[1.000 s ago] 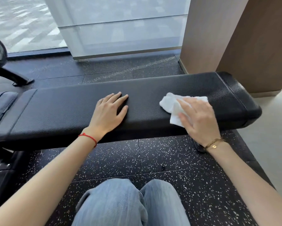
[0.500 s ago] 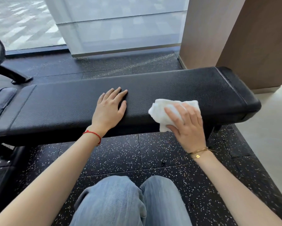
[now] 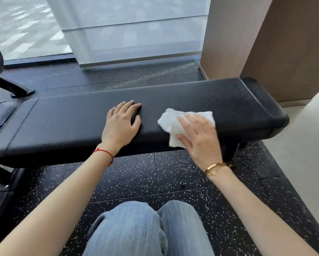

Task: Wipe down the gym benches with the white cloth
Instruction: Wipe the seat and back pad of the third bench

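White cloth [image 3: 175, 124] under right hand [image 3: 199, 139] – fingers flat, pressing; left hand [image 3: 121, 126] flat on bench [image 3: 62, 122].

Both hands [image 3: 160, 130] flat on black bench [image 3: 66, 122], right atop white cloth [image 3: 170, 124]

Left grip [image 3: 122, 124] and right grip [image 3: 199, 140] flat, palms down

Bright daylight pours through the window [image 3: 118, 30] — soft sheen on the bench [image 3: 192, 100] below it. Lines bow at the frame edges; the right hand [image 3: 201, 139] is slightly motion-blurred.
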`<move>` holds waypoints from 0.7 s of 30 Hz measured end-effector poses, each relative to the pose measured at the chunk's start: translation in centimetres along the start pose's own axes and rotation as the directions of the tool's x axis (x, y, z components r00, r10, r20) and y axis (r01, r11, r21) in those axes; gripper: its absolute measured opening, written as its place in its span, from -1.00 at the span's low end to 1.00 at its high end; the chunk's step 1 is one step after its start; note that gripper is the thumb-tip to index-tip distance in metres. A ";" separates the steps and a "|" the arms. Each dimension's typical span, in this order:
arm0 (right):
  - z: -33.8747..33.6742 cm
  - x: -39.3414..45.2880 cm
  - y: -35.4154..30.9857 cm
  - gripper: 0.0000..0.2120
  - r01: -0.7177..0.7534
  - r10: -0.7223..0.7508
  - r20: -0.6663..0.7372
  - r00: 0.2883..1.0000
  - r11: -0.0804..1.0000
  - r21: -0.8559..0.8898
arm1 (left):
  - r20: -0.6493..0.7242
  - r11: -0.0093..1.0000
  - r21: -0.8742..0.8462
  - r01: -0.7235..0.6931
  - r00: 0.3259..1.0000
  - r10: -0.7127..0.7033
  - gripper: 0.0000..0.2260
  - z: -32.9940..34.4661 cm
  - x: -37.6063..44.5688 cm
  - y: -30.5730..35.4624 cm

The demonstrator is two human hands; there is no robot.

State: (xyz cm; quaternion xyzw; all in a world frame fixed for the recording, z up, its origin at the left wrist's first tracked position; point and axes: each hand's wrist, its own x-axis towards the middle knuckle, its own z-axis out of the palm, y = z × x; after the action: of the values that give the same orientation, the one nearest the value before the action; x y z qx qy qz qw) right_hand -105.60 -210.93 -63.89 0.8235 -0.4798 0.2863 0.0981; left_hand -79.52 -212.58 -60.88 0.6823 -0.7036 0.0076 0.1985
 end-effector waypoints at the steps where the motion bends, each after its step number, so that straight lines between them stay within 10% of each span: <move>1: 0.6 0.0 -1.0 -0.54 0.052 -0.052 0.013 0.999 0.999 0.010 | 0.000 1.000 -0.001 0.002 1.000 -0.002 -0.55 0.0 -0.1 -0.1; 5: 0.3 -0.7 0.1 -0.54 0.084 -0.084 -0.001 0.996 0.996 0.000 | 0.008 1.000 -0.009 -0.005 1.000 0.005 -0.58 0.1 -0.2 -0.4; 14: -4.4 3.7 13.9 -0.48 -0.465 0.470 0.084 0.879 0.882 -0.070 | 0.008 1.000 0.020 -0.003 1.000 0.003 -0.56 0.3 -0.1 -0.3; 21: -0.7 7.5 4.8 -0.55 -0.039 0.016 0.264 0.964 0.996 0.081 | 0.001 1.000 0.029 -0.002 1.000 0.002 -0.52 0.0 -0.1 0.0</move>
State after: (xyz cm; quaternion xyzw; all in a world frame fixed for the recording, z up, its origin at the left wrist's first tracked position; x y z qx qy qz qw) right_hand -107.14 -218.64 -59.58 0.8509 -0.4873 0.1960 -0.0060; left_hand -79.49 -212.46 -60.95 0.6844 -0.7041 0.0178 0.1882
